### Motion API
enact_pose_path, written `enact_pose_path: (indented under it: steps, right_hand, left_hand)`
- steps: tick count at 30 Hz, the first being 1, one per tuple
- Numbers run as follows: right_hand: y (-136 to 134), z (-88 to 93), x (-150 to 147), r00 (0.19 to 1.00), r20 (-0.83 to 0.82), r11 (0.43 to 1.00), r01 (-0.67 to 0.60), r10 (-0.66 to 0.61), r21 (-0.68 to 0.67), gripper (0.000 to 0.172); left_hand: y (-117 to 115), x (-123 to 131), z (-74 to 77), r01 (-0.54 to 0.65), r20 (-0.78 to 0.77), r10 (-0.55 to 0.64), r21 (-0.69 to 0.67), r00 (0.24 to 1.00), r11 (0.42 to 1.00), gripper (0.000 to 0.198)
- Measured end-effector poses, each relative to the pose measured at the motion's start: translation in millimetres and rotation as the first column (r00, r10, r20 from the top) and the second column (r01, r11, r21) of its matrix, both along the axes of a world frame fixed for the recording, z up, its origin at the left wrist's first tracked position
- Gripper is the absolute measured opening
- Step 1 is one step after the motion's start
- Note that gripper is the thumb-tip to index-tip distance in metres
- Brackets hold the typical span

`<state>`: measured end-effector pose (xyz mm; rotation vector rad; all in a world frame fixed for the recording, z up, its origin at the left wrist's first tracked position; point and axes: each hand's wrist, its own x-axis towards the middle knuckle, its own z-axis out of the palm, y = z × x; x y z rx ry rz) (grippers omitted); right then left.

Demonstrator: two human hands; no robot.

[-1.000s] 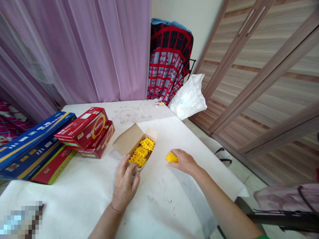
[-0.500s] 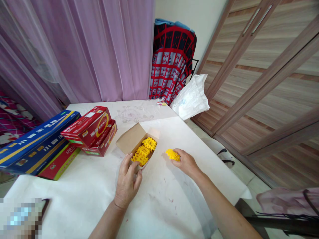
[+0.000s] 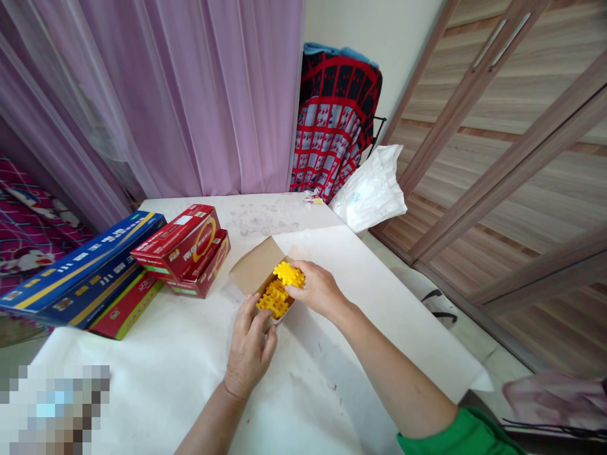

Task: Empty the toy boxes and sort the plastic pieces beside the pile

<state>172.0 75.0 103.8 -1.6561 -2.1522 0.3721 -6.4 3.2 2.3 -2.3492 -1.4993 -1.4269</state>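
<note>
- The open carton (image 3: pixel 255 266) sits on the white-covered desk (image 3: pixel 365 303), its brown flap folded out on the left.
- Several yellow notched pieces (image 3: pixel 274 306) lie inside the carton, bunched toward its near end.
- The right hand (image 3: pixel 321 292) is closed around another yellow piece (image 3: pixel 287 273), pinched between thumb and fingers over the far end of the carton; whether that piece touches those below cannot be told.
- The left hand (image 3: pixel 250 346) is at the near end of the carton, fingers partly spread with a gap beside the thumb, fingertips at the rim; whether they pinch the wall cannot be told.
- A green sleeve (image 3: pixel 459 435) covers part of the right arm, well to the near right of the carton.
- Left of the carton, an upper red box (image 3: pixel 176 245) rests on a lower red box (image 3: pixel 207 273).
- Farther left of the carton, a long blue box (image 3: pixel 92 268) lies on a red and green box (image 3: pixel 128 306).
- Beyond the carton to the right, a white bag (image 3: pixel 370 193) stands just beside the far corner of the desk.
- Well beyond the carton hangs a purple curtain (image 3: pixel 213 95), with a red-and-black patterned cloth (image 3: pixel 336 126) to its right.
</note>
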Motion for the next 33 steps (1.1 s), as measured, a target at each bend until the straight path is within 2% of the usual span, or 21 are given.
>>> enact_pose_path:
  steps: [3,6,11,16,21,24,28,33]
  right_hand:
    - [3,-7.5,-5,0.993,0.114,0.999,-0.045,0.043,0.017,0.046]
    - [2,-11.8,2,0.988,0.152,0.998,-0.045,0.037,0.047,0.039]
    - [-1,-3.6,15,0.982,0.189,1.0,-0.015,0.011,0.02,0.021]
    - [2,5.0,2,0.96,0.278,0.999,-0.045,0.04,0.011,0.03]
    - [9,-0.4,-17,0.923,0.377,0.997,-0.08,0.077,-0.008,0.037]
    - [12,-0.9,-17,0.929,0.363,0.998,-0.066,0.065,-0.01,0.035]
    - [7,5.9,-11,0.968,0.251,1.0,-0.005,0.006,-0.007,0.036]
    - [-9,9.8,-19,0.978,0.175,0.993,-0.113,0.116,-0.026,0.033]
  left_hand:
    - [0,0,0.2,-0.002,0.0,0.002,0.01,1.0,1.0,0.027]
    - [-1,0,-0.9,-0.007,0.008,0.007,0.007,1.0,1.0,0.028]
    - [-1,0,-1.4,-0.008,0.002,0.008,-0.006,1.0,1.0,0.027]
    - [-1,1,0.2,-0.01,0.007,0.01,0.001,1.0,1.0,0.027]
    - [-1,1,-0.3,-0.008,-0.002,0.008,-0.015,1.0,1.0,0.026]
    - [-1,1,-1.7,-0.01,0.001,0.01,-0.022,1.0,1.0,0.027]
    - [-2,2,-4.4,-0.015,0.037,0.016,-0.021,0.999,1.0,0.034]
    - [-1,3,-3.6,-0.05,0.124,0.049,0.005,0.991,0.999,0.062]
